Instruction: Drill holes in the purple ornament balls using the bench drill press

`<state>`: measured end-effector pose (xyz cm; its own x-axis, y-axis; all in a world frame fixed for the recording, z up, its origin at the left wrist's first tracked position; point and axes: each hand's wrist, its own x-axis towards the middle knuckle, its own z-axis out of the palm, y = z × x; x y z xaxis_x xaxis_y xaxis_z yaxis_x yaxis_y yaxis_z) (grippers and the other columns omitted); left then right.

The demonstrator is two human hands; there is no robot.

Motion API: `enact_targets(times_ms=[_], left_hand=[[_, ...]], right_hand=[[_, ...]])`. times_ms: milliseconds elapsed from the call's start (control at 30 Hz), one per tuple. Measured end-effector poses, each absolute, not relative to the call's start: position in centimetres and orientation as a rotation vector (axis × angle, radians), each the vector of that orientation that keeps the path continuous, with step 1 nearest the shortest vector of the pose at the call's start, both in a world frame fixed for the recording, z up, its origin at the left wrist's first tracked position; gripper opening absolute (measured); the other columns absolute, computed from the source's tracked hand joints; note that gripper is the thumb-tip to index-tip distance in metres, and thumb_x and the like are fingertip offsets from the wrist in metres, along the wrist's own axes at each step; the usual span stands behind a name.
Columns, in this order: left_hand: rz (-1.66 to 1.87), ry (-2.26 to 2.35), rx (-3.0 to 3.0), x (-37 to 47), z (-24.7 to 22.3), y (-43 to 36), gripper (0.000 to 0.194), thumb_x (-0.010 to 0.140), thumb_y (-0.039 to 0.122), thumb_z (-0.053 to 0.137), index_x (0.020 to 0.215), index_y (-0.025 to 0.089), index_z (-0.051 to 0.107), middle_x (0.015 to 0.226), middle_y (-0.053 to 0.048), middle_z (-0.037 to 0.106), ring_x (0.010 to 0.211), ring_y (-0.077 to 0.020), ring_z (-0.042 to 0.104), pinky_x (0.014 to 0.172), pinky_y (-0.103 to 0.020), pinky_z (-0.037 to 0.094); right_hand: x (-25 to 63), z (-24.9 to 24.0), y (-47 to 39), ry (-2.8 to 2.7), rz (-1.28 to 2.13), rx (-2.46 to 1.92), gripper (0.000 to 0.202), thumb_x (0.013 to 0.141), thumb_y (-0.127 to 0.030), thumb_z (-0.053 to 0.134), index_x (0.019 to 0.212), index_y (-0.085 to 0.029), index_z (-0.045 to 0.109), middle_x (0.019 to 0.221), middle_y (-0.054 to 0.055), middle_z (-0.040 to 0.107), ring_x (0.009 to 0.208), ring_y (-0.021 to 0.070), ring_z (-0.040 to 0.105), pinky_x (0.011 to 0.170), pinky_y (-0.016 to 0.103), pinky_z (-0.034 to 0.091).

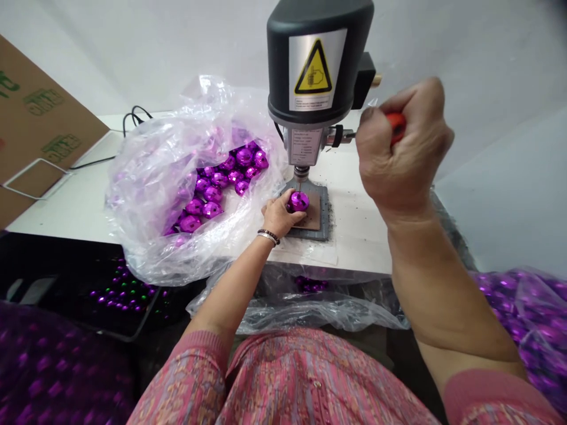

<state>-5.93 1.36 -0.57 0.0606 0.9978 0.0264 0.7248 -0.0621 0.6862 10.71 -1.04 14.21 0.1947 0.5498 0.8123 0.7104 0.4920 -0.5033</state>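
My left hand (280,215) pinches a shiny purple faceted bauble (299,201) against a brown board (313,213) on the base of a black-topped bench drill press (319,65). Directly over the bauble stands the thin drill bit (300,185); whether its tip has entered the ball I cannot tell. My right hand (405,150) is wrapped round the red knob (396,127) of the drill's feed lever, to the right of the drill head. Left of the drill, a clear plastic bag (146,177) lies spread wide with many purple baubles (212,193) in it.
Dark shavings lie around the drill base on the white table (358,236). A cardboard box (39,130) stands at the left, with black cables (135,115) behind the bag. Below the table's front edge hangs more plastic (319,310). A sack of purple baubles (531,319) is at the right.
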Motion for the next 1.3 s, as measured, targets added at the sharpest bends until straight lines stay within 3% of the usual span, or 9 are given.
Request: enact_targets(times_ms=[233,667,967,1300], left_hand=[[0.665,1.721,1.876,-5.8,-0.6,1.4,0.077,0.069,0.039,0.083,0.141,0.027,0.058,0.109,-0.007,0.072,0.114,-0.0345,0.056,0.105,-0.045,0.038],[0.692,1.696,1.865,-5.8,-0.6,1.6,0.074,0.066,0.038,0.084,0.136,0.027,0.062,0.106,-0.007,0.072,0.113,-0.0344,0.058,0.107,-0.046,0.038],[0.732,1.629,1.8,-6.1,-0.6,1.9,0.074,0.063,0.035,0.085,0.134,0.028,0.064,0.098,-0.004,0.073,0.103,-0.0294,0.062,0.103,-0.041,0.042],[0.754,1.607,1.828,-6.2,-1.0,2.0,0.069,0.065,0.036,0.084,0.131,0.027,0.065,0.101,-0.004,0.074,0.101,-0.0292,0.065,0.099,-0.042,0.046]], right_hand=[[10.8,11.1,-2.5,-1.481,-0.145,-1.248,0.017,0.088,-0.035,0.048,0.083,-0.02,0.042,0.075,0.0,0.04,0.071,0.0084,0.045,0.072,0.025,0.042],[10.4,8.6,-2.5,-1.413,-0.207,-1.208,0.017,0.09,-0.038,0.047,0.087,-0.022,0.048,0.073,0.0,0.041,0.065,0.0096,0.043,0.068,0.027,0.041],[10.0,7.2,-2.1,-1.316,-0.355,-1.177,0.02,0.091,-0.041,0.047,0.085,-0.022,0.052,0.07,0.0,0.048,0.064,0.01,0.047,0.066,0.027,0.043],[9.5,5.4,-1.6,-1.301,-0.437,-1.081,0.02,0.092,-0.039,0.043,0.083,-0.021,0.045,0.069,0.0,0.046,0.062,0.01,0.046,0.062,0.026,0.042]])
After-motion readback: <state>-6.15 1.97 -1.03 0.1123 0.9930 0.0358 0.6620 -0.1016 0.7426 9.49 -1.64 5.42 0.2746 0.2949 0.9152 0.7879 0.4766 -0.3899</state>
